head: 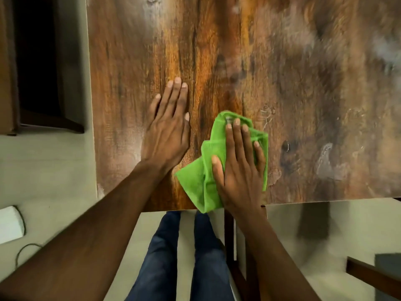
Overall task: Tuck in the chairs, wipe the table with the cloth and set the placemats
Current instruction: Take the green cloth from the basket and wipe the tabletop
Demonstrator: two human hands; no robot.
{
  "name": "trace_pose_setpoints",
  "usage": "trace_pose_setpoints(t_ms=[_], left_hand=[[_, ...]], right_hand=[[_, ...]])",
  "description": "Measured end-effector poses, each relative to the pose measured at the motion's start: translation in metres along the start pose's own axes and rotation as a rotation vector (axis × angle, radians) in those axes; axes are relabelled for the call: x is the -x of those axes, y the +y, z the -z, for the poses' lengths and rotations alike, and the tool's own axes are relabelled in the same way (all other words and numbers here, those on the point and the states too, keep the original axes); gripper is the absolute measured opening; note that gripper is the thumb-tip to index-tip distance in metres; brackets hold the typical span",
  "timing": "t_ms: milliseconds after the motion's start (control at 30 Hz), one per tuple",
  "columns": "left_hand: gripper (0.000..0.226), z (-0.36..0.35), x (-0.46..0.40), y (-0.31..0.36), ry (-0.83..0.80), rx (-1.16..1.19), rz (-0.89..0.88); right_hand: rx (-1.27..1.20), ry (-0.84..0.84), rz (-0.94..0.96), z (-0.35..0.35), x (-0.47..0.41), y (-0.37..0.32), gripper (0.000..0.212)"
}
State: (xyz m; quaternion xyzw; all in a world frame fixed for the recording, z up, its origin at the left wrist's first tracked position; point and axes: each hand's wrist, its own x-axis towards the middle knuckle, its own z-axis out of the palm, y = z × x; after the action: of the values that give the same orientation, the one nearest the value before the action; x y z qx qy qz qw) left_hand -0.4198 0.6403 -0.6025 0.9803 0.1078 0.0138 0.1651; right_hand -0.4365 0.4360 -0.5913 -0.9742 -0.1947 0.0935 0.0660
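The right hand (238, 170) lies flat on the green cloth (208, 170), fingers straight and slightly spread, pressing it down onto the wooden table (303, 83). The cloth is bunched and folded under the palm, sitting near the table's near edge, with one corner hanging just over that edge. To its left, close beside it but not touching, the left hand (168, 124) rests palm down on the bare wood, fingers straight and held together, thumb out to the right. Pale smears and streaks show across the right part of the tabletop. Below the near edge, the person's legs in blue jeans (184, 257) stand on the light floor. A dark wooden chair frame (230, 235) shows just right of the legs, partly under the table.
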Motion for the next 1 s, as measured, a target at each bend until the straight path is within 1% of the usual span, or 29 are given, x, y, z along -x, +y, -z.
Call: trace_pose_setpoints(t_ms=[167, 267, 333, 533, 633, 733, 867, 933, 1000], left_hand=[[0.062, 0.002, -0.002, -0.001, -0.01, 0.05, 0.022], [0.062, 0.0, -0.001, -0.002, -0.021, 0.05, 0.023], [0.064, 0.0, -0.002, -0.002, -0.035, 0.035, 0.019], [0.068, 0.0, -0.004, -0.002, -0.075, -0.015, 0.043], [0.069, -0.001, -0.004, -0.002, -0.104, -0.044, 0.048], [0.07, 0.001, -0.005, 0.0, -0.129, -0.067, 0.051], [0.07, 0.0, -0.004, 0.001, -0.154, -0.06, 0.054], [0.07, -0.003, -0.005, 0.0, -0.149, -0.07, 0.052], [0.069, -0.003, -0.004, 0.0, -0.141, -0.074, 0.044]], right_hand=[[0.005, 0.151, 0.048, 0.009, -0.116, 0.005, 0.066], [0.031, 0.162, 0.048, 0.018, -0.159, 0.006, 0.066], [0.025, 0.141, 0.049, 0.019, -0.145, 0.008, 0.066], [-0.056, 0.03, -0.028, 0.012, -0.02, 0.025, 0.067], [-0.02, 0.035, -0.047, 0.008, -0.021, 0.025, 0.067], [0.007, 0.074, 0.0, 0.012, -0.08, 0.021, 0.068], [-0.017, 0.209, 0.042, 0.02, -0.205, 0.018, 0.067], [0.009, 0.23, 0.064, 0.028, -0.261, 0.018, 0.068], [0.027, 0.244, 0.089, 0.033, -0.288, 0.021, 0.067]])
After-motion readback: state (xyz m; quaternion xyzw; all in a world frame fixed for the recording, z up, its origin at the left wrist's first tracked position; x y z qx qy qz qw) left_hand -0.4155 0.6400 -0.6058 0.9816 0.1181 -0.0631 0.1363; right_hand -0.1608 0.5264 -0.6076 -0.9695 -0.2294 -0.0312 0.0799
